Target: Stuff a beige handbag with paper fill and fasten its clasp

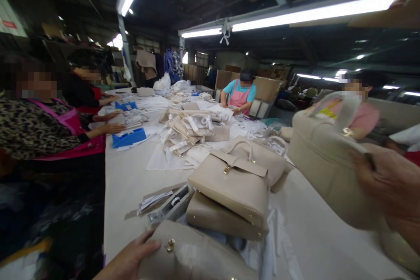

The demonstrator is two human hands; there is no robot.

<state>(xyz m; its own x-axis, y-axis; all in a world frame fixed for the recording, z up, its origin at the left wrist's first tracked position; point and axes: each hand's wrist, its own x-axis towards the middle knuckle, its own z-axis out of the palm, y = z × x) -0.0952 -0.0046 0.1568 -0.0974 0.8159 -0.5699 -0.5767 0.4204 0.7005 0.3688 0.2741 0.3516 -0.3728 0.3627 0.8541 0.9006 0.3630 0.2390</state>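
My left hand (133, 256) grips the near end of a beige handbag (197, 249) at the bottom of the view, its thumb lying on top beside a gold turn-lock. At the right, my right hand (389, 183), blurred by motion, is closed on the side of a second beige handbag (328, 162) with a raised loop handle, held up over the table. Between them, a beige handbag with a flap and gold clasp (232, 183) lies on another beige bag (223, 216). A grey tape dispenser (172, 205) stands just beyond my left hand.
Across the white table (121, 188) spreads a heap of beige bag parts (190, 131) with white wrapping. Blue tape dispensers (129, 138) stand near co-workers at the left edge. Other people work at the far side (241, 96) and right. Paper strips (155, 201) lie by the grey dispenser.
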